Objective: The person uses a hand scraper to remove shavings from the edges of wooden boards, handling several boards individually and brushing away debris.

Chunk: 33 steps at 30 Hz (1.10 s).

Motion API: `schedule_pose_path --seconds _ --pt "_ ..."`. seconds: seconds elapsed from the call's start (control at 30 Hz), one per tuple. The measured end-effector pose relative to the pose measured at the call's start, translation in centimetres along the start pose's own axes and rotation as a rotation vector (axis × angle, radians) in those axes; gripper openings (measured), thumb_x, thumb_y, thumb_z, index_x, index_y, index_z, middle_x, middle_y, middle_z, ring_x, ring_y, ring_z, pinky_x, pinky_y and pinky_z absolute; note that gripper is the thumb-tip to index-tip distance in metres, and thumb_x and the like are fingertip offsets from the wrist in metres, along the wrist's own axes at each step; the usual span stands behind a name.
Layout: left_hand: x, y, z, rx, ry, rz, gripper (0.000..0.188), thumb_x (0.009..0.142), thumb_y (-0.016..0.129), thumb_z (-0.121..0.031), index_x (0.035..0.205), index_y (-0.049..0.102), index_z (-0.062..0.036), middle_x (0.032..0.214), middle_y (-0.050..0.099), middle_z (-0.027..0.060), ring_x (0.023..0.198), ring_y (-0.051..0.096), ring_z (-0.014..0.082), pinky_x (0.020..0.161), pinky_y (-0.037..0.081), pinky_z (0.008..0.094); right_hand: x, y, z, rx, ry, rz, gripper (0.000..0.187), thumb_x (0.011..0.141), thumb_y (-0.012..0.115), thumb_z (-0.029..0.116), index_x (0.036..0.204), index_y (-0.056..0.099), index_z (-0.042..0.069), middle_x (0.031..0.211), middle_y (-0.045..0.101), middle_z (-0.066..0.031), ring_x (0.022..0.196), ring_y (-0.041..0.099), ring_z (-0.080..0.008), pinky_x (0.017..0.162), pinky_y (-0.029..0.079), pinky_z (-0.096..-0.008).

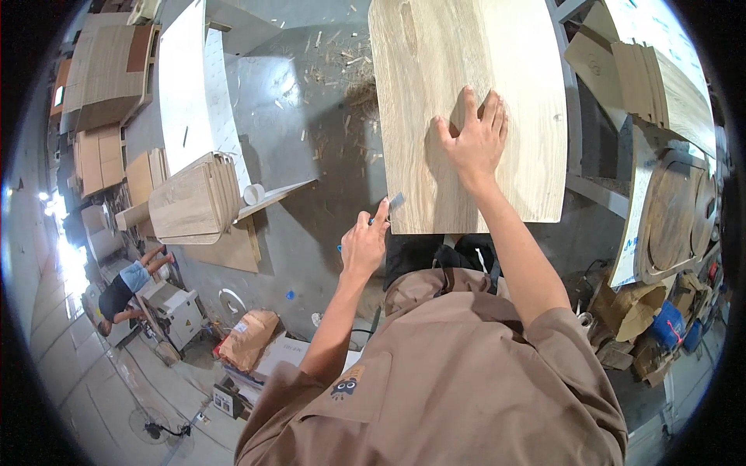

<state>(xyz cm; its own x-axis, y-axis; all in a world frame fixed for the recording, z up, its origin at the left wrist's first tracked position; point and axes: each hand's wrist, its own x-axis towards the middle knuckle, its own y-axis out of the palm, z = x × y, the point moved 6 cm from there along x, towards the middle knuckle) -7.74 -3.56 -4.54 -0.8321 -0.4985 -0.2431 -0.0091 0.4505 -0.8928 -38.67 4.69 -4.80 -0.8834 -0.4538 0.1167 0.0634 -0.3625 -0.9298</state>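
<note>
A pale wood-grain board (pixel 420 116) with rounded corners reaches away from just in front of my body. Flat on its face, fingers spread, lies my right hand (pixel 478 147), holding nothing. My left hand (pixel 363 245) is closed at the board's near left edge around a small tool with a flat grey blade (pixel 398 200). The index finger points along the tool and the blade lies against the board's edge. Most of the handle is hidden in my fingers, so its exact kind is unclear.
Left stands a white-topped table (pixel 183 101) with a stack of wood-grain panels (pixel 194 198) and a tape roll (pixel 253 194). Wood scraps (pixel 342 62) litter the floor. Right are more stacked panels (pixel 641 85) and a blue bin (pixel 667 325). Another person (pixel 128 287) bends by a machine, far left.
</note>
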Motion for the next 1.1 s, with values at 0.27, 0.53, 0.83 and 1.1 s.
schedule_pose_path --seconds 0.27,0.53,0.83,1.1 --pt "4.4 -1.0 0.4 0.054 -0.019 0.011 0.052 0.113 0.059 -0.031 0.164 0.053 -0.0251 0.103 0.060 0.0158 0.080 0.070 0.0407 0.070 0.060 0.0518 -0.1 0.0 -0.1 -0.008 0.010 0.040 0.085 0.096 0.068 0.062 0.167 0.050 0.018 0.172 0.035 -0.0334 0.163 0.031 -0.0488 0.135 0.021 -0.0574" --pt "8.9 -2.7 0.2 0.036 0.001 -0.022 0.048 0.115 0.055 -0.034 0.163 0.054 -0.0253 0.102 0.061 0.0164 0.081 0.071 0.0421 0.070 0.060 0.0528 0.0 -0.1 -0.1 0.022 0.013 0.034 0.084 0.097 0.069 0.059 0.167 0.050 0.017 0.173 0.034 -0.0332 0.164 0.029 -0.0489 0.136 0.021 -0.0572" --pt "18.5 -4.9 0.8 0.018 -0.020 -0.054 0.048 0.117 0.049 -0.036 0.164 0.053 -0.0254 0.102 0.064 0.0200 0.086 0.071 0.0472 0.074 0.059 0.0575 0.1 -1.1 0.4 0.057 0.009 0.024 0.082 0.095 0.072 0.056 0.164 0.054 0.014 0.171 0.036 -0.0347 0.162 0.031 -0.0511 0.134 0.024 -0.0591" --pt "28.7 -7.4 1.6 0.042 0.011 -0.105 0.050 0.117 0.046 -0.040 0.166 0.050 -0.0329 0.112 0.068 0.0217 0.096 0.074 0.0467 0.081 0.060 0.0591 0.2 -1.5 0.5 0.069 0.019 0.023 0.084 0.094 0.076 0.052 0.164 0.052 0.013 0.171 0.036 -0.0343 0.161 0.032 -0.0507 0.134 0.024 -0.0590"
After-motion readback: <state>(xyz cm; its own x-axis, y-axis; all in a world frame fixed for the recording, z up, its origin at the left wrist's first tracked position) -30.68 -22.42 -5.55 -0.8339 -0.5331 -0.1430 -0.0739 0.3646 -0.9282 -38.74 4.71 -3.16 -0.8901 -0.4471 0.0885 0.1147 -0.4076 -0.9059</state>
